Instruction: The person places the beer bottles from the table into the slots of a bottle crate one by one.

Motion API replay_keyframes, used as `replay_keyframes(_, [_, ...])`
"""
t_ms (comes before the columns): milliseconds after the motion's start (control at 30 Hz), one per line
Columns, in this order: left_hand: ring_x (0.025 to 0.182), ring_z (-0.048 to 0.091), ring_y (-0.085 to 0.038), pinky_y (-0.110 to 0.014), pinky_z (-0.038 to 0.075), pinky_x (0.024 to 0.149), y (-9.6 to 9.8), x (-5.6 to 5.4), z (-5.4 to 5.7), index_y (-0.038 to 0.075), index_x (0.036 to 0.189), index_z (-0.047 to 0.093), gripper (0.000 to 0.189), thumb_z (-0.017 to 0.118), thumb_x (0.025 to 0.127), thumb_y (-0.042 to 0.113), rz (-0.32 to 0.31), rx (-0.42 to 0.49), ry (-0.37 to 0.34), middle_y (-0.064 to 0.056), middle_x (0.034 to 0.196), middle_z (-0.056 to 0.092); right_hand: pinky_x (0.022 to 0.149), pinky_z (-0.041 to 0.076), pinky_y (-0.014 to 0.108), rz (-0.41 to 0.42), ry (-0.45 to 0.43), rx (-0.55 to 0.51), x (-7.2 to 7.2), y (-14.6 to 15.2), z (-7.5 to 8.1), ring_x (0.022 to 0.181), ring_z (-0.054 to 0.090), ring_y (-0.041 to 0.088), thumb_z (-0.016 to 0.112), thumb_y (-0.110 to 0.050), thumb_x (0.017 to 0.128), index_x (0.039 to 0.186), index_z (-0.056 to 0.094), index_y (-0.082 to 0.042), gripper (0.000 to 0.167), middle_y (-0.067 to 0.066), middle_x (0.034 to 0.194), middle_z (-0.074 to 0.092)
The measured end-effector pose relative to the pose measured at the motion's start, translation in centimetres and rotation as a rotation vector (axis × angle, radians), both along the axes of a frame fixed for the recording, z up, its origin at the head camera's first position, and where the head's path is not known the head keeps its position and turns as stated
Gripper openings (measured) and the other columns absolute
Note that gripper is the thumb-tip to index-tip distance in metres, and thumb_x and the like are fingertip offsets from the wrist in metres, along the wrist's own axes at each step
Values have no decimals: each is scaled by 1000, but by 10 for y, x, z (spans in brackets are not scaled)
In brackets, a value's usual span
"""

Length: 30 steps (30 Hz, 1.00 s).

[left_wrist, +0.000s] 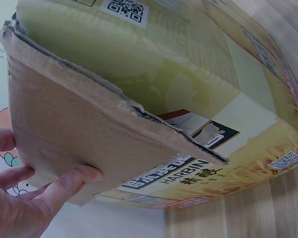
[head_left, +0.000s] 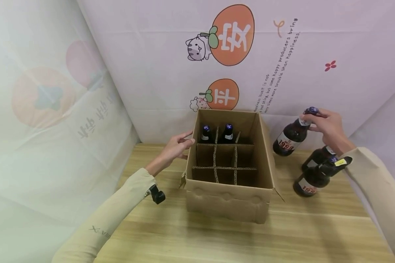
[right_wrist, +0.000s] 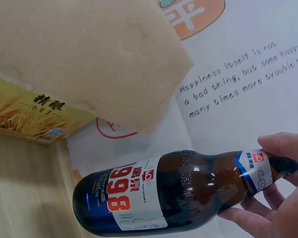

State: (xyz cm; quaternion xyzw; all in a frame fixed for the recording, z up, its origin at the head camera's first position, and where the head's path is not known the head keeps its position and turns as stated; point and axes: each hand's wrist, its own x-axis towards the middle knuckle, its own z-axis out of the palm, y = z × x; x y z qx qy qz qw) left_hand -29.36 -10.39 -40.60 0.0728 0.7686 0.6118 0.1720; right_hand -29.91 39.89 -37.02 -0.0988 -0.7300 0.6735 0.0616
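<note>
Head, right hand [head_left: 329,126]: grips 1998 beer bottle [head_left: 288,140] by its neck, right of divided carton [head_left: 227,202]
Left wrist, left hand [left_wrist: 35,203]: uncurled, touching the carton's flap [left_wrist: 79,121]
Right wrist, 1998 beer bottle: tilted, neck between thumb and fingers

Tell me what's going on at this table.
A person's right hand grips a bottle by its neck, to the right of a cardboard box. The left hand touches a flap of the box. Two capped bottles sit in its far row; two more bottles stand on the table.
</note>
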Motion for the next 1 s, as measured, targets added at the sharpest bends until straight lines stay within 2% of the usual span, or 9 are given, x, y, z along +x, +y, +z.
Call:
replay_keyframes(200, [141, 52, -44, -53, 64, 93, 2, 1, 0, 18, 162, 40, 60, 60, 106, 23, 2, 0, 3, -22, 153, 54, 69, 63, 16, -15, 17, 77, 4, -4, 18, 84, 70, -1, 84, -21, 91, 96, 81, -24, 6, -17, 87, 75])
replay_keyframes(300, [141, 52, -44, -53, 64, 94, 2, 1, 1, 18, 162, 40, 60, 60, 106, 23, 3, -2, 3, -22, 153, 54, 68, 63, 16, -34, 20, 63, 5, -6, 27, 83, 70, -1, 85, -20, 90, 95, 81, -23, 7, -16, 86, 75])
replay_keyframes(533, [140, 53, -44, -47, 66, 88, 2, 2, 0, 18, 162, 40, 60, 60, 106, 24, 10, -7, 6, -23, 152, 55, 63, 63, 16, -107, 0, -35, 6, -17, 55, 82, 68, 0, 89, -17, 85, 88, 83, -22, 9, -15, 86, 73])
replay_keyframes(667, [140, 53, -43, -45, 67, 86, 0, 3, 1, 19, 162, 40, 60, 60, 106, 24, 11, -6, 3, -22, 153, 55, 59, 62, 17, -137, 3, -46, 7, -25, 74, 82, 67, 2, 90, -16, 83, 86, 82, -21, 11, -14, 86, 71])
replay_keyframes(1000, [141, 52, -45, -45, 67, 86, 0, 3, 0, 15, 163, 39, 60, 59, 106, 22, 3, 0, 18, -23, 153, 54, 58, 65, 23, -121, 14, -157, 7, -40, 122, 73, 72, 4, 93, -5, 78, 86, 82, -18, 18, -10, 83, 74])
